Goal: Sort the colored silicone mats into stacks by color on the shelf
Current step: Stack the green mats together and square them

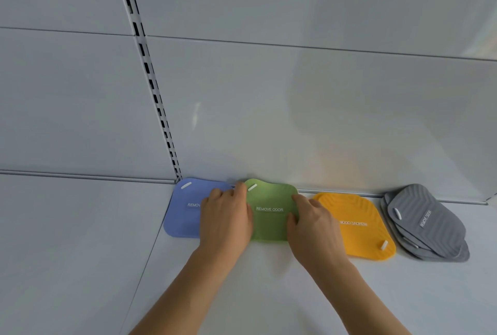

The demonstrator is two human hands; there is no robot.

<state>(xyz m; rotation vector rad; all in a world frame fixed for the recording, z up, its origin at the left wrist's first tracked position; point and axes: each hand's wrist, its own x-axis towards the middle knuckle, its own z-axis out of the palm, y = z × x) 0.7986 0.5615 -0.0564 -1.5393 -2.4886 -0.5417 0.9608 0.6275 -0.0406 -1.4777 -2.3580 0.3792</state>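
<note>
Silicone mats lie in four colour groups along the back of the shelf (pixel 242 294): blue mat (pixel 183 213), green mat (pixel 269 221), orange mat (pixel 355 227) and a fanned grey stack (pixel 427 224). The left hand (pixel 226 224) and right hand (pixel 313 232) press flat, fingers spread and grasping nothing, on the green mat's opposite edges, apparently squaring it between its neighbours. The left hand also overlaps the blue mat. Whether green mats lie beneath cannot be told.

We seem to be at a shop display: a pale grey metal shelf (pixel 80 240), a panelled grey back wall (pixel 295 119), and a slotted vertical metal upright (pixel 150 76) for shelf brackets.
</note>
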